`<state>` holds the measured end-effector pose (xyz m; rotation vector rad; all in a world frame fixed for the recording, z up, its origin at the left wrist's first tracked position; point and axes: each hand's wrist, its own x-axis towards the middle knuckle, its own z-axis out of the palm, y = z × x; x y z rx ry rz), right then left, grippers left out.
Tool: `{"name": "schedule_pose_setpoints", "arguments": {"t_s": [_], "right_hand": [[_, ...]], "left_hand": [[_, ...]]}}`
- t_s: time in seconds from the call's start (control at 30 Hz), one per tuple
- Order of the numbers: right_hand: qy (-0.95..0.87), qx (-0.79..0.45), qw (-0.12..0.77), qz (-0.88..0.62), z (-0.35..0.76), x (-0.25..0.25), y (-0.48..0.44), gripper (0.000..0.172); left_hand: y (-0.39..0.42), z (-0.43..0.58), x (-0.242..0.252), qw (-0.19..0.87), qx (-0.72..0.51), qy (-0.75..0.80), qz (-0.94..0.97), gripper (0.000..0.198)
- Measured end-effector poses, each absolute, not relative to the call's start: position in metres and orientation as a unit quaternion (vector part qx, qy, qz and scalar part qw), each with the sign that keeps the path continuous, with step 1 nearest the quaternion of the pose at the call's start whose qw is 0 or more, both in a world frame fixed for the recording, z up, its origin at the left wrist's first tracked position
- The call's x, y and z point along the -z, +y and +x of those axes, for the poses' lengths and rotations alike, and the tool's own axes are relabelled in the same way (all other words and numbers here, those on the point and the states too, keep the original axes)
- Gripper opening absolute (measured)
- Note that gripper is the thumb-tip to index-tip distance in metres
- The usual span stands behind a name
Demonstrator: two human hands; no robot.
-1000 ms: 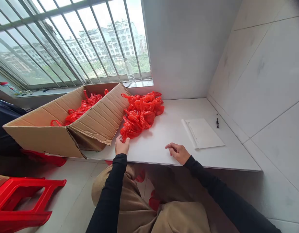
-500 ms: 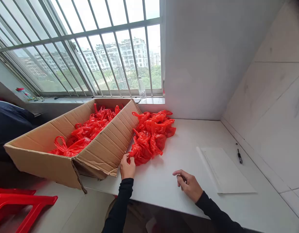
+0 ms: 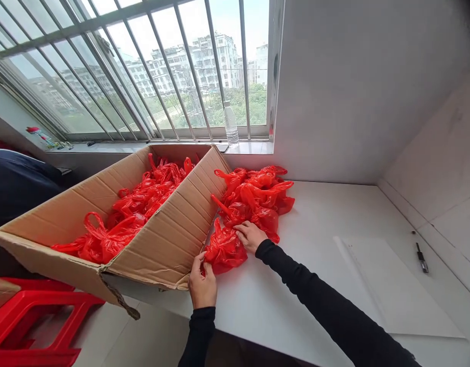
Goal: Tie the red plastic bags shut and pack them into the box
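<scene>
A knotted red plastic bag (image 3: 225,251) lies at the front of the white table, beside the cardboard box. My left hand (image 3: 203,285) pinches its near left edge between thumb and fingers. From the right, my right hand (image 3: 252,237) reaches over and grips the bag's upper right side; its fingertips are partly hidden in the folds. Right behind is a pile of similar red plastic bags (image 3: 257,191), some with loop handles standing up. What the bags contain cannot be made out.
An open cardboard box (image 3: 173,229) with several red bags inside stands left, its front flap overhanging the table edge. A translucent sheet (image 3: 403,285) and a black pen (image 3: 421,257) lie right. A bottle (image 3: 230,125) stands on the sill. Red stools (image 3: 39,321) and a person's dark clothing (image 3: 21,188) are left.
My right hand has moved left and forward from above the table onto the nearest bag. That bag now sits slightly apart from the pile. My left hand stays at its edge; the view has shifted.
</scene>
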<state>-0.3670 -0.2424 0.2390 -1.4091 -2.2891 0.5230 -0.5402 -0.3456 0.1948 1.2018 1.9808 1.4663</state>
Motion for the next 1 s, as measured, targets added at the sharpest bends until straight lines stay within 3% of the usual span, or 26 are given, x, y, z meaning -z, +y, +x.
{"name": "schedule_pose_setpoints", "arguments": {"t_s": [0.27,0.43,0.57,0.7,0.87,1.0], "right_hand": [[-0.821,-0.173,0.238,-0.489,-0.397,-0.279,-0.258,0.037],[-0.847,-0.233,0.206,-0.431,-0.426,-0.274,-0.241,0.066],[-0.849,-0.27,0.172,-0.42,-0.425,-0.266,-0.234,0.052],[-0.843,-0.278,0.142,-0.437,-0.409,-0.268,-0.237,0.058],[-0.852,-0.289,0.097,-0.425,-0.387,-0.278,-0.239,0.028],[-0.867,-0.277,0.066,-0.41,-0.37,-0.287,-0.242,0.042]], "left_hand": [[-0.363,-0.527,-0.208,0.183,-0.516,0.711,0.44,0.044],[-0.377,-0.53,-0.225,0.13,-0.478,0.728,0.475,0.044],[-0.379,-0.54,-0.221,0.165,-0.436,0.737,0.489,0.05],[-0.379,-0.548,-0.216,0.241,-0.416,0.728,0.489,0.044],[-0.382,-0.547,-0.229,0.212,-0.442,0.709,0.508,0.037],[-0.383,-0.542,-0.24,0.187,-0.44,0.698,0.533,0.032]]}}
